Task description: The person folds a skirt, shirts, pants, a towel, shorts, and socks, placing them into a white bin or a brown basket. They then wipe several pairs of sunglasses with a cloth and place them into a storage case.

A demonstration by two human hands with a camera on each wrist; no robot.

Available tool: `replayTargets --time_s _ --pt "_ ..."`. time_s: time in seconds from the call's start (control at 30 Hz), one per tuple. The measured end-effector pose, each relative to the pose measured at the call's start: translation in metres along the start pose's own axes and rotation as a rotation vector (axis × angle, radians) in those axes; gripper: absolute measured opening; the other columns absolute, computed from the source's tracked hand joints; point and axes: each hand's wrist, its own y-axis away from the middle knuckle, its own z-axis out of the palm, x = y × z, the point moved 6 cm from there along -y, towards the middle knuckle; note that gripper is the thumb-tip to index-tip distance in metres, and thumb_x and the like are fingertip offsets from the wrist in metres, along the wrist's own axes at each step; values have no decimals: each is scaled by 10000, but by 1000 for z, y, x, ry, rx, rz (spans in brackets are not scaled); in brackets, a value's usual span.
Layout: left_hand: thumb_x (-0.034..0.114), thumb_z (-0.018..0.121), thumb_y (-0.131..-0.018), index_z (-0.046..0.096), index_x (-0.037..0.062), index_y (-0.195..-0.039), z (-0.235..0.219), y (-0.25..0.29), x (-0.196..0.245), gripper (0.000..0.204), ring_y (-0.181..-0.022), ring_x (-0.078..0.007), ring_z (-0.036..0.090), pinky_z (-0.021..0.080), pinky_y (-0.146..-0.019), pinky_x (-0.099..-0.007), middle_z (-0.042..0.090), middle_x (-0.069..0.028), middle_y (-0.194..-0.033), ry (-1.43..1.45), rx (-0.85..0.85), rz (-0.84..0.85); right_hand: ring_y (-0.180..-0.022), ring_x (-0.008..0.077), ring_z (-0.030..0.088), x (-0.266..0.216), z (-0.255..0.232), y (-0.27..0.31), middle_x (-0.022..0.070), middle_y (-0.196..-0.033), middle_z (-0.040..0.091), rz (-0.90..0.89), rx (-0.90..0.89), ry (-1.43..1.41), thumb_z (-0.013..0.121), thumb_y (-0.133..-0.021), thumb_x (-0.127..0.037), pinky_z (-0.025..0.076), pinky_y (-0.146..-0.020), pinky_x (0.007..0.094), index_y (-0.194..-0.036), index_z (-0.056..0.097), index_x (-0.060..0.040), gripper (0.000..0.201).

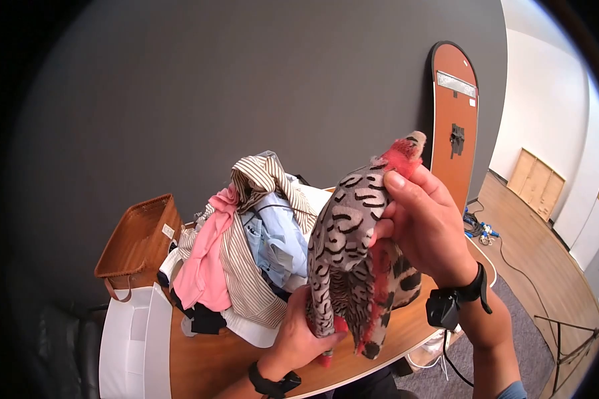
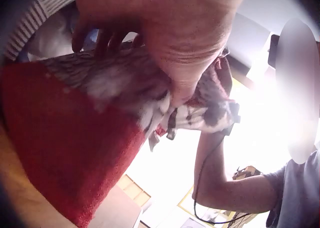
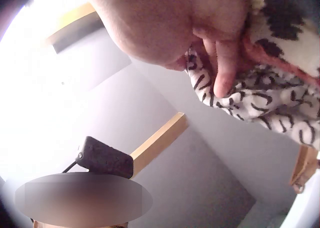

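Observation:
A soft grey cloth piece point(image 1: 345, 223) with black squiggle print and red edging hangs between my two hands, over the front of the table. Its kind of garment I cannot tell. My right hand point(image 1: 432, 229) pinches its upper red end between thumb and fingers. Lower down, my left hand point(image 1: 301, 340) grips a narrow printed part. A red end of the cloth point(image 2: 70, 138) spreads below that hand in the left wrist view. In the right wrist view, the printed folds point(image 3: 265, 100) drape from under the right fingers, beside a cream part with dark spots.
Behind the cloth lies a heap of clothes, with a pink garment point(image 1: 203, 276), a striped one point(image 1: 246, 286) and a light blue shirt point(image 1: 276, 229). A brown basket point(image 1: 136, 243) and a white box point(image 1: 130, 352) stand left on the wooden table point(image 1: 199, 366). An orange board point(image 1: 454, 113) leans against the wall.

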Motion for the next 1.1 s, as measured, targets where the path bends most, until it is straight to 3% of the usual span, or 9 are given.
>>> replayTargets --time_s 0.13,0.23,0.57,0.73,0.83,0.9,1.03,1.07,1.1 --pt "44 703 -797 632 -25 -1080 -7 18 -42 299 -827 -198 670 521 -753 -306 692 -133 -914 163 13 -284 -741 110 625 -21 -4 22 66 -938 643 -122 67 125 544 -983 -174 567 -656 268 -1087 575 -10 196" --pt "-42 658 -796 612 -43 -1082 -57 29 -31 289 -868 -106 622 505 -770 -260 680 -54 -937 172 177 -197 -805 100 627 -48 -35 45 51 -963 646 -239 207 364 544 -970 -161 521 -712 237 -1117 590 0 222" --pt "-40 660 -792 634 -24 -1051 -171 40 46 261 -825 -84 619 487 -723 -235 662 -34 -907 118 -155 -234 -983 204 632 -93 -78 113 109 -1096 633 -240 456 587 500 -895 -218 496 -896 321 -1228 543 16 409" --pt "37 699 -791 630 -27 -1050 -140 12 -13 276 -711 -77 602 469 -623 -226 652 -10 -813 -77 -274 -384 -574 44 502 -17 -113 63 -17 -756 609 275 302 884 501 -874 -207 357 -458 191 -877 649 -28 232" --pt "96 714 -792 627 -21 -1044 -111 21 -80 291 -698 -124 604 476 -629 -251 632 -38 -808 44 -380 -645 -596 101 629 80 -165 63 23 -715 610 508 168 854 520 -978 -275 491 -524 244 -943 619 -21 275" --pt "134 710 -804 620 -15 -1017 -116 31 -68 275 -725 -214 614 493 -667 -300 611 -82 -836 -671 -69 83 -691 126 619 128 -169 82 55 -791 647 526 -151 1049 597 -936 -239 502 -626 287 -1000 595 -17 231" --pt "173 714 -809 622 19 -972 -95 95 -50 242 -840 -302 612 503 -747 -357 612 -100 -934 -179 -402 -496 -805 208 644 138 -115 154 96 -898 655 544 -472 1194 713 -845 -191 520 -725 343 -1006 639 -36 236" --pt "179 720 -805 626 29 -963 -86 111 -42 238 -833 -291 614 505 -743 -357 612 -90 -931 -160 -506 -449 -823 259 641 138 -103 170 97 -912 649 272 -595 1226 744 -808 -196 521 -739 351 -969 645 -34 250" --pt "185 726 -800 630 40 -955 -76 128 -36 233 -827 -280 616 507 -740 -357 612 -80 -929 -141 -606 -399 -840 291 632 144 -100 187 97 -891 638 426 -623 1216 763 -773 -195 516 -758 368 -951 644 -37 266"
